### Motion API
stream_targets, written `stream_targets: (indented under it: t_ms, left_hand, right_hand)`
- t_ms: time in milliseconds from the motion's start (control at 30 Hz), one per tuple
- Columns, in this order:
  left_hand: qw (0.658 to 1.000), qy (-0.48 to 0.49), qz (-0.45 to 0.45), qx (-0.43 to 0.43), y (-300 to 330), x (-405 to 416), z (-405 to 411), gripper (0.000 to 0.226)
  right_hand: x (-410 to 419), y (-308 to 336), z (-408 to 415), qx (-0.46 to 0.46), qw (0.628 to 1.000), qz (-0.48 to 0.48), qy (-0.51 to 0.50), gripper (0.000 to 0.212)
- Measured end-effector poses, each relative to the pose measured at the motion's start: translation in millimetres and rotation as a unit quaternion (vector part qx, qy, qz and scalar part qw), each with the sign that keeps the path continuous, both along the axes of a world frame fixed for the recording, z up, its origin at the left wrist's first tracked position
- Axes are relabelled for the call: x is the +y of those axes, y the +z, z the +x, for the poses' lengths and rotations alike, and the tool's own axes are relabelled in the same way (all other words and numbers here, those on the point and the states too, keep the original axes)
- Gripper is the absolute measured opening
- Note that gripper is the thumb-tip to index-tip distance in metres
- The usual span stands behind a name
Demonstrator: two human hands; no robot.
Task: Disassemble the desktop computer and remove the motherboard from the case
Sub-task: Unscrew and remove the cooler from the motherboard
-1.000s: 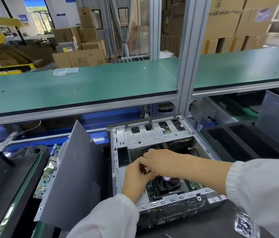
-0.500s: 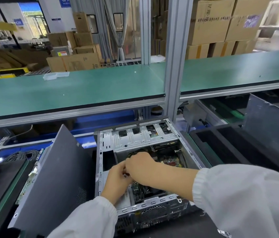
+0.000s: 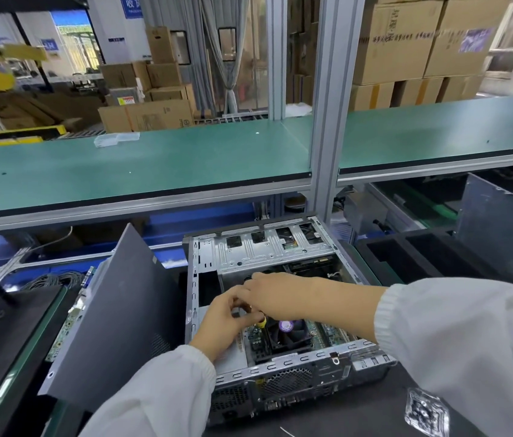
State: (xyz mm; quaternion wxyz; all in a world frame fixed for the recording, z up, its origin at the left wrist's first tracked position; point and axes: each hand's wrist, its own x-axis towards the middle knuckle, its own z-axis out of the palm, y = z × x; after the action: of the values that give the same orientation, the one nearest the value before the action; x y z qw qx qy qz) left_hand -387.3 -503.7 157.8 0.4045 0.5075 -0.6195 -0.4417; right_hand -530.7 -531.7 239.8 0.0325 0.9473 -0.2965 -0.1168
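Observation:
The open desktop case (image 3: 268,370) lies on its side in front of me, with its drive cage (image 3: 268,247) at the far end. Inside, the green motherboard (image 3: 324,331) shows beside a black CPU fan (image 3: 285,332) with a purple hub. Both hands meet just left of the fan. My left hand (image 3: 222,323) curls round a small dark-handled screwdriver (image 3: 261,323) with a yellow collar, its tip pointing down at the board. My right hand (image 3: 280,298) reaches in from the right and closes over the top of the handle, hiding most of it.
A grey side panel (image 3: 116,316) leans against the case's left side, with a loose circuit board (image 3: 69,323) behind it. Black foam trays (image 3: 406,257) and another panel (image 3: 501,222) stand to the right. A green shelf (image 3: 154,165) and an aluminium post (image 3: 324,152) rise behind the case.
Both hands have stayed together on the tool inside the case, shifting slightly. My head has moved, so the CPU fan shows again beneath them.

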Motion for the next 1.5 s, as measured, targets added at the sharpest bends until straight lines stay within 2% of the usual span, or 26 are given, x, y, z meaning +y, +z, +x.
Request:
stream_targets:
  t_ms: [133,267,400,533,700,867,1000,1067,1167,1233,1300,1400,1500]
  left_hand:
    - [1.0,0.018,-0.013,-0.002,-1,2,-8,0.028]
    - [0.999,0.026,-0.026,-0.015,-2,3,-9,0.035]
    - [0.999,0.027,-0.035,-0.019,-2,5,-8,0.034]
    - [0.998,0.045,-0.034,-0.009,-2,6,-14,0.033]
    - [0.996,0.078,-0.025,-0.03,-3,8,-21,0.027]
    - [0.99,0.128,-0.035,-0.043,-2,14,-30,0.031]
    - [0.98,0.19,-0.035,-0.045,-3,19,-33,0.027]
    - [0.973,0.216,-0.041,-0.075,-2,21,-33,0.026]
    - [0.971,0.198,-0.038,-0.129,3,19,-28,0.03]
    - [0.991,0.115,-0.006,-0.063,7,16,-21,0.035]
    - [0.999,0.034,0.014,-0.003,10,11,-15,0.028]
    - [1.0,0.016,0.022,-0.003,10,5,-16,0.019]
    - [0.998,0.032,-0.012,-0.05,4,1,-21,0.018]
  right_hand:
    - [5,5,5,0.03,0.991,-0.004,-0.132,0.025]
    - [12,-1,21,0.094,0.978,-0.014,-0.185,0.026]
    - [9,4,19,0.126,0.985,-0.042,-0.112,0.023]
    - [4,6,12,0.13,0.988,-0.026,-0.085,0.024]
    - [-5,3,2,0.103,0.992,0.004,-0.071,0.025]
    - [-15,-2,-7,0.09,0.996,0.018,-0.014,0.02]
    - [-22,-2,-5,0.093,0.993,-0.007,0.079,0.016]
    - [-23,1,-2,0.108,0.983,-0.036,0.144,0.019]
    - [-24,5,-3,0.109,0.975,-0.045,0.188,0.022]
    - [-22,4,-7,0.106,0.981,-0.035,0.157,0.025]
    - [-18,5,-9,0.102,0.99,-0.027,0.092,0.023]
    - [-8,11,-3,0.148,0.988,-0.045,0.009,0.028]
    - [2,12,11,0.193,0.979,-0.021,-0.067,0.015]
